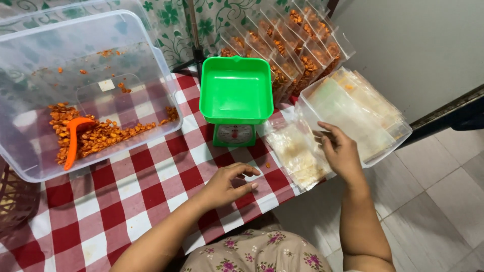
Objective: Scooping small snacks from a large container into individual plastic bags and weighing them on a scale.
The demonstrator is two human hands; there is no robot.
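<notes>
Red-and-white checked tablecloth (126,201): right hand (343,153) fingers spread on clear plastic tub (398,136) overhanging edge, could tip; left hand (227,184) loosely curled, empty

A table covered by a red-and-white checked cloth (136,201) carries everything, and a small green kitchen scale (235,98) with a square pan stands near its far edge. Left of the scale sits a large clear plastic tub (151,65), tilted, with orange snack pieces and an orange scoop inside. Right of the scale lies a loose stack of empty clear bags (297,153), and beyond that a shallow clear tray (385,143) overhangs the table's corner. Behind the scale, filled snack bags (297,55) lean in rows.
</notes>
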